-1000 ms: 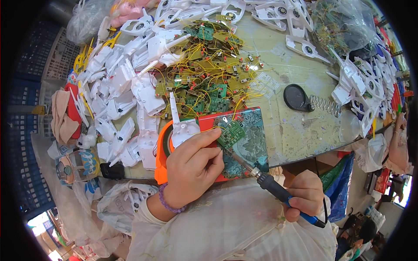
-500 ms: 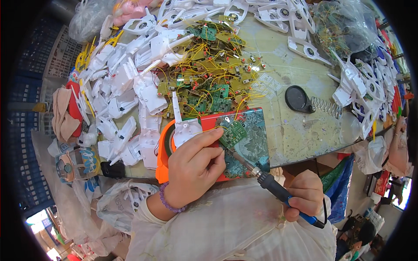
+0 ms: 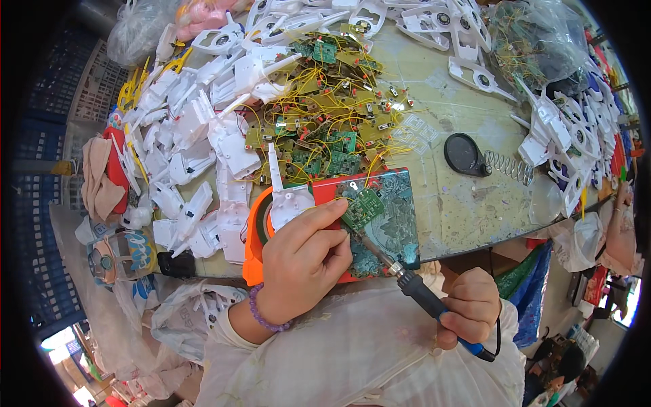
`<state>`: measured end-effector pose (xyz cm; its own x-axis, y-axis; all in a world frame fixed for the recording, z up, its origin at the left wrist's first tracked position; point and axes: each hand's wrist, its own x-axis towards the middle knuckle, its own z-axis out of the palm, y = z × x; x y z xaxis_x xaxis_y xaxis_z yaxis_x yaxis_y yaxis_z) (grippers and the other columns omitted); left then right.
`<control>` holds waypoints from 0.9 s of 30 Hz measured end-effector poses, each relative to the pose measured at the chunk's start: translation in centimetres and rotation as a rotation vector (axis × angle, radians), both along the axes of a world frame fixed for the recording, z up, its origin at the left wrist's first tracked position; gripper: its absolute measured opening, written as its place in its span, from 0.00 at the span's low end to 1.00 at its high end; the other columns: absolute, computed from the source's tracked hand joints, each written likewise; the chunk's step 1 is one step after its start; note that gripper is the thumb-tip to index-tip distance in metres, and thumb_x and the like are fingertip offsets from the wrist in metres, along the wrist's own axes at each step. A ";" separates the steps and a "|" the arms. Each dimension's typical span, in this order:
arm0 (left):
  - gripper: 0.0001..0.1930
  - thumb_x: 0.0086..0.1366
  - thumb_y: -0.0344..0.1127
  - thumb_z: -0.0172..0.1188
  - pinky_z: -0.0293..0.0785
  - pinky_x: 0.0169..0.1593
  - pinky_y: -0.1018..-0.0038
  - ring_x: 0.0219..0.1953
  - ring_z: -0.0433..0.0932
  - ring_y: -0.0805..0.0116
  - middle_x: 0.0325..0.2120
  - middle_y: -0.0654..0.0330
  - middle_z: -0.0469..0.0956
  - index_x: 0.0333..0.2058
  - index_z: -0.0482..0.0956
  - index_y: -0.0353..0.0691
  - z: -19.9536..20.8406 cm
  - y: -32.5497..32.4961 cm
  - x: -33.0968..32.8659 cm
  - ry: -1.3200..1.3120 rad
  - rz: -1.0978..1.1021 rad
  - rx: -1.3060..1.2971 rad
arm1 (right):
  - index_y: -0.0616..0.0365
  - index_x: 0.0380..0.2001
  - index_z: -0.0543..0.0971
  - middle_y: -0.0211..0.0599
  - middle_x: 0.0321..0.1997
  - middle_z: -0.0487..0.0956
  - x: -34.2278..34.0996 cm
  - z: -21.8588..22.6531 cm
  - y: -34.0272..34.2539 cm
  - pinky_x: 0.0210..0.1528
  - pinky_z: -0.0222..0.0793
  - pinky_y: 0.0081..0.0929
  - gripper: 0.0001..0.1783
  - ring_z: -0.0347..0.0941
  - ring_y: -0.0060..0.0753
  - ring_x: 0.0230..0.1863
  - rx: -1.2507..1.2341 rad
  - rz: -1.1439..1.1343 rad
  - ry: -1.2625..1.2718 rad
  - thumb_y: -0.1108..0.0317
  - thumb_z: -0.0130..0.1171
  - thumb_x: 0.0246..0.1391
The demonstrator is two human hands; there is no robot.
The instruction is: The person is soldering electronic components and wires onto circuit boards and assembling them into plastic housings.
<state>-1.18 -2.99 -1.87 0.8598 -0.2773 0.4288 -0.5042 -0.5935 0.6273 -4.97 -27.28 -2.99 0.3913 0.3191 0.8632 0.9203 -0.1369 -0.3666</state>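
Observation:
A small green circuit board (image 3: 364, 209) lies over a red-edged block (image 3: 397, 234) with a worn, grey-green top. My left hand (image 3: 302, 261) is closed, its index fingertip pressed at the board's left edge, where a thin yellow wire runs. Just under the board's lower edge is the metal tip of a soldering iron (image 3: 422, 295); whether it touches cannot be made out. My right hand (image 3: 471, 308) is wrapped round the iron's blue and black handle. Beside my left fingers, a white plastic housing (image 3: 290, 205) rests against an orange tape dispenser (image 3: 253, 261).
Many circuit boards with yellow wires (image 3: 325, 102) are heaped beyond the block. White plastic housings (image 3: 193, 136) pile up on the left, more white parts (image 3: 563, 136) on the right. A black soldering-iron stand (image 3: 464, 154) with a coiled spring (image 3: 510, 167) stands at right.
My right hand and the soldering iron have shifted slightly to the left, the tip staying near the board's lower edge. My left hand and the circuit board look unmoved.

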 end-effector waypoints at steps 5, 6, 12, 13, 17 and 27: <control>0.07 0.45 0.20 0.64 0.78 0.38 0.73 0.40 0.81 0.60 0.42 0.53 0.79 0.26 0.77 0.33 0.0 0.0 0.0 0.000 0.002 -0.009 | 0.58 0.32 0.72 0.32 0.18 0.73 -0.6 -0.9 -0.1 0.11 0.54 0.18 0.11 0.63 0.22 0.12 0.091 -0.066 -0.031 0.63 0.59 0.52; 0.07 0.45 0.20 0.65 0.78 0.38 0.73 0.40 0.81 0.59 0.42 0.54 0.79 0.25 0.76 0.33 0.0 0.0 -0.1 0.009 0.016 -0.014 | 0.58 0.32 0.72 0.32 0.18 0.73 -0.7 -0.8 -0.1 0.11 0.54 0.18 0.11 0.63 0.22 0.12 0.091 -0.065 -0.029 0.63 0.59 0.52; 0.08 0.45 0.20 0.65 0.78 0.39 0.72 0.40 0.81 0.59 0.42 0.54 0.79 0.25 0.76 0.33 -0.2 0.0 0.1 -0.006 0.016 -0.002 | 0.58 0.32 0.71 0.32 0.19 0.74 -0.4 -0.8 -0.1 0.11 0.54 0.18 0.11 0.63 0.22 0.13 0.088 -0.051 -0.010 0.63 0.58 0.52; 0.08 0.45 0.19 0.64 0.78 0.39 0.73 0.40 0.80 0.59 0.42 0.52 0.79 0.26 0.77 0.32 -0.2 0.0 0.1 -0.011 0.008 0.003 | 0.58 0.32 0.71 0.32 0.19 0.74 -0.3 -0.8 -0.1 0.11 0.55 0.18 0.11 0.63 0.22 0.13 0.083 -0.039 -0.008 0.63 0.58 0.52; 0.08 0.44 0.21 0.65 0.78 0.39 0.72 0.41 0.81 0.58 0.42 0.56 0.79 0.25 0.76 0.34 -0.2 0.0 0.1 -0.019 0.023 -0.012 | 0.58 0.33 0.70 0.33 0.21 0.74 -0.4 -1.1 -0.3 0.12 0.57 0.20 0.14 0.65 0.23 0.14 0.091 -0.061 -0.026 0.60 0.59 0.54; 0.08 0.48 0.24 0.67 0.77 0.37 0.72 0.38 0.80 0.60 0.41 0.56 0.80 0.28 0.78 0.35 0.5 0.8 0.2 0.042 -0.014 0.024 | 0.61 0.35 0.67 0.34 0.19 0.69 -0.2 -3.0 -0.2 0.20 0.59 0.26 0.13 0.63 0.28 0.17 0.470 -0.356 0.247 0.61 0.51 0.59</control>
<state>-0.93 -2.23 -1.33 0.8730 -0.2990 0.3853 -0.4858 -0.6018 0.6339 -5.17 -27.49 -5.94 0.6087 -0.2585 0.7501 0.7287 -0.1917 -0.6574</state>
